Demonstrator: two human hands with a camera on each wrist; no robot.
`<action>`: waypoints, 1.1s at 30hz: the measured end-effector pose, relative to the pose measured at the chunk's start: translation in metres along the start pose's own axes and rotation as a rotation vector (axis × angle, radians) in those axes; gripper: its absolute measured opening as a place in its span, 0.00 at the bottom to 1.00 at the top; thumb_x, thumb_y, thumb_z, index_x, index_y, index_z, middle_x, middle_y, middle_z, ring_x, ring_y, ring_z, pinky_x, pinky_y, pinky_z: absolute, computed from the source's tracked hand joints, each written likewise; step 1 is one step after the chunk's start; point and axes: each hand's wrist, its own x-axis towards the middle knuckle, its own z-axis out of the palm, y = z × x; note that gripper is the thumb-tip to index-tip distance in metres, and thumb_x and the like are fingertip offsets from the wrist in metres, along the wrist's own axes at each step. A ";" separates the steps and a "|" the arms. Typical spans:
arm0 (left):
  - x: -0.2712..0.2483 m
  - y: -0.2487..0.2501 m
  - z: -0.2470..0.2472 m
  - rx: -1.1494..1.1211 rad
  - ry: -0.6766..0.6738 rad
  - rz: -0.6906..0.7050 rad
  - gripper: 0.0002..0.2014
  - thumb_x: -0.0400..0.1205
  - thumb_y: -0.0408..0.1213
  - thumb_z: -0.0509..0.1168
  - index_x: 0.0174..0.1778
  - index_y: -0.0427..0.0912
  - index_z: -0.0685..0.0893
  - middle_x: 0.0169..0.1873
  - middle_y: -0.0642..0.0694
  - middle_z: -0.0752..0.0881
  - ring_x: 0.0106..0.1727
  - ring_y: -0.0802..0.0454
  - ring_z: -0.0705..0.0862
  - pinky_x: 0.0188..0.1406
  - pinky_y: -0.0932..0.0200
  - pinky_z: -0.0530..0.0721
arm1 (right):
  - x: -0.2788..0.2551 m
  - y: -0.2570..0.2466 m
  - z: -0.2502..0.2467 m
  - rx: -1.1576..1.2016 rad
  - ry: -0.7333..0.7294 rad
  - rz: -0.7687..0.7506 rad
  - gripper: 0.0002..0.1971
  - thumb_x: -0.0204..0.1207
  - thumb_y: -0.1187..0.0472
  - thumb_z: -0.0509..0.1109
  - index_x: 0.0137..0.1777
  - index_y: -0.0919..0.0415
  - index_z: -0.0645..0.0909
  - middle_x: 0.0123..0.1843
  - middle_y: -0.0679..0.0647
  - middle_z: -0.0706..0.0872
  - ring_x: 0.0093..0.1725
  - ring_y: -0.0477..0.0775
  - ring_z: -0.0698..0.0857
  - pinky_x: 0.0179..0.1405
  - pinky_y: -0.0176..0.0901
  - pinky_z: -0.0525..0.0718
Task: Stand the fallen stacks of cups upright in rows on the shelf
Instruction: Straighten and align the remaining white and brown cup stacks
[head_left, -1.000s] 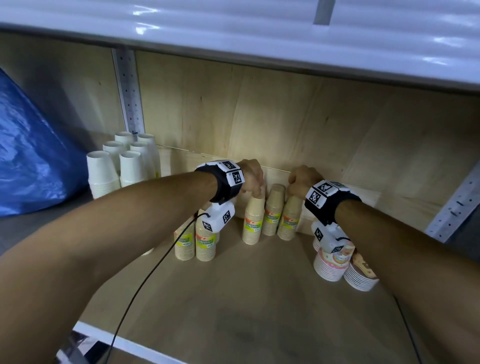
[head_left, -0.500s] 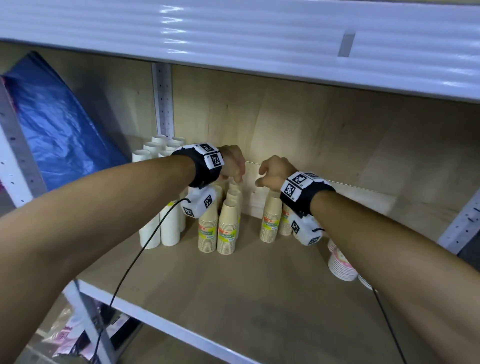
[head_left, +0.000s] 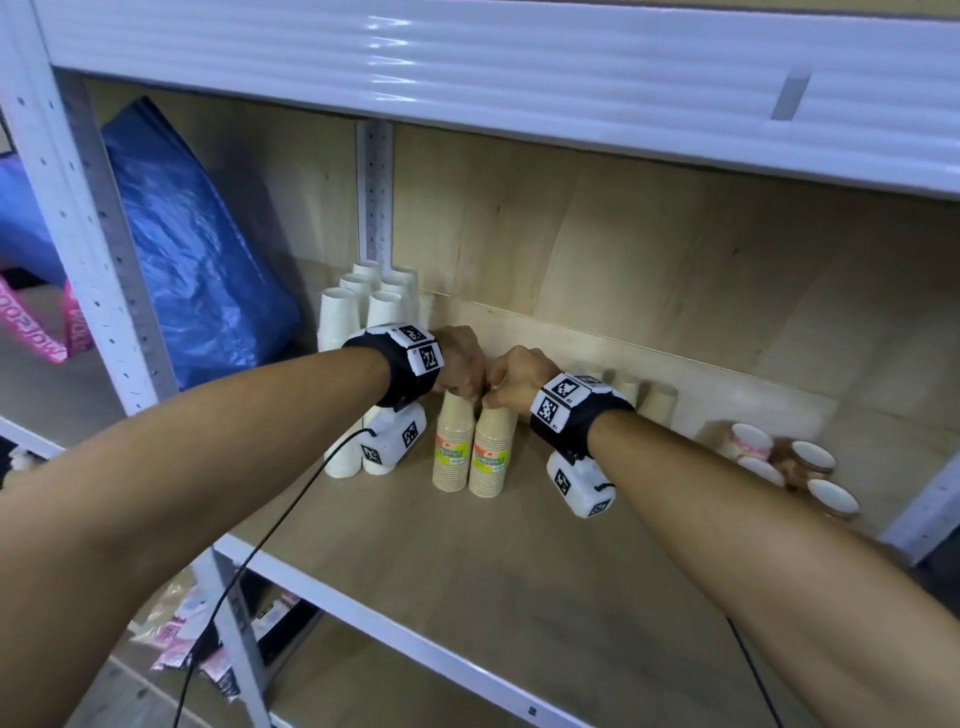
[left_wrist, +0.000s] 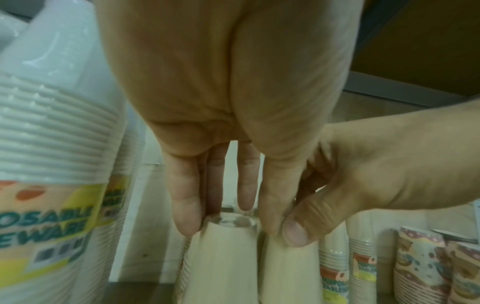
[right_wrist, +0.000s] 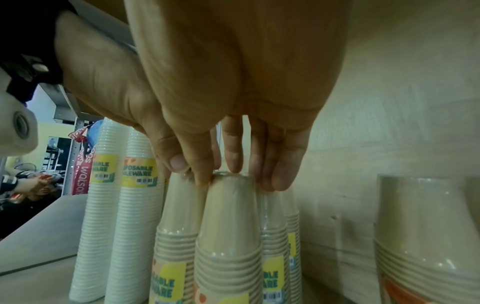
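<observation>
Two upright tan cup stacks with yellow labels stand side by side on the shelf board (head_left: 519, 587). My left hand (head_left: 467, 392) pinches the top of the left tan stack (head_left: 453, 449) from above, seen close in the left wrist view as left hand (left_wrist: 228, 218) on the stack (left_wrist: 223, 261). My right hand (head_left: 493, 400) grips the top of the right tan stack (head_left: 490, 454); the right wrist view shows the hand (right_wrist: 233, 176) round that stack (right_wrist: 228, 230). The two hands touch. Patterned cup stacks (head_left: 779, 457) lie on their sides at the right.
Several upright white cup stacks (head_left: 337, 322) fill the back left corner. More tan stacks (head_left: 660, 402) stand by the back wall behind my right wrist. A blue bag (head_left: 197, 260) sits beyond the left post (head_left: 93, 218). The upper shelf (head_left: 519, 67) hangs low overhead.
Both hands have come together, and the two tan stacks they hold now stand touching, nearer the white stacks. The view has swung, showing more of the shelf's left side.
</observation>
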 end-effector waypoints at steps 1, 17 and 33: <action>0.000 -0.001 0.001 -0.011 0.001 -0.007 0.12 0.76 0.30 0.74 0.53 0.30 0.89 0.39 0.39 0.82 0.33 0.52 0.78 0.24 0.68 0.76 | 0.000 0.000 0.002 -0.002 -0.006 0.004 0.15 0.66 0.57 0.80 0.51 0.63 0.90 0.52 0.60 0.90 0.51 0.59 0.88 0.50 0.45 0.87; -0.002 -0.006 0.011 -0.061 0.058 -0.040 0.14 0.75 0.28 0.75 0.57 0.38 0.89 0.51 0.40 0.86 0.40 0.48 0.85 0.23 0.68 0.82 | -0.002 0.001 0.008 0.012 0.019 0.042 0.15 0.67 0.60 0.81 0.53 0.63 0.89 0.54 0.60 0.89 0.53 0.58 0.87 0.49 0.44 0.87; 0.012 0.073 0.010 -0.025 0.014 0.111 0.10 0.75 0.30 0.74 0.52 0.39 0.90 0.43 0.45 0.89 0.37 0.51 0.87 0.25 0.65 0.84 | -0.034 0.065 -0.032 -0.027 0.095 0.219 0.15 0.66 0.59 0.82 0.53 0.62 0.89 0.54 0.57 0.89 0.53 0.57 0.88 0.48 0.43 0.87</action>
